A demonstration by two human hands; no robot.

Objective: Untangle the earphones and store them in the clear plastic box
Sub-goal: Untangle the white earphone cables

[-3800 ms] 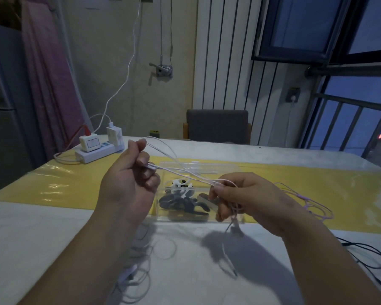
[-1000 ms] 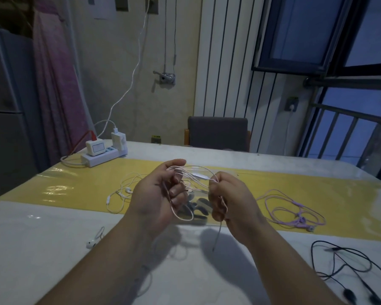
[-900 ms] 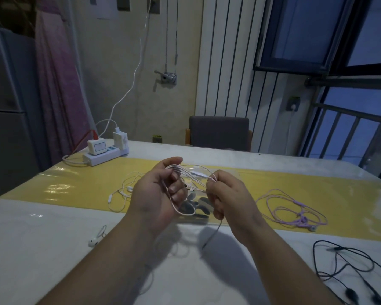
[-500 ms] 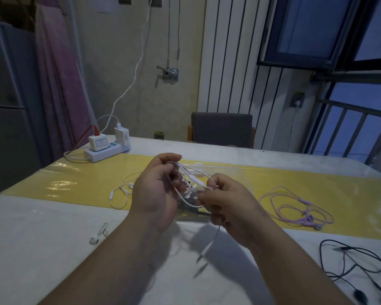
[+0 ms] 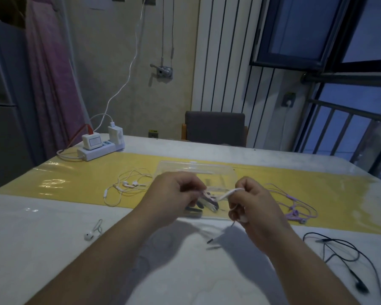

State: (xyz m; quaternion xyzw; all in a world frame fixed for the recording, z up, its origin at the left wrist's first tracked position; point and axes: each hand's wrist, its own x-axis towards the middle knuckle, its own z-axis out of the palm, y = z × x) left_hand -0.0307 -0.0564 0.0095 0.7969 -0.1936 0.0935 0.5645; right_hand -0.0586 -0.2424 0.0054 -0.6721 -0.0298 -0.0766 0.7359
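White earphones [image 5: 230, 193] stretch between two hands, just over the clear plastic box [image 5: 198, 167]. The left hand [image 5: 174, 194] and right hand [image 5: 254, 203] both pinch them with curled fingers. Pull too hard and any knot could get tighter, or they might break, I think.

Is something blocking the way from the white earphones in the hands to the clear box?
Nothing visible does. The left hand and right hand pinch the white earphones just in front of the clear box, which already holds dark earphones. Whether a lid covers it is unclear.
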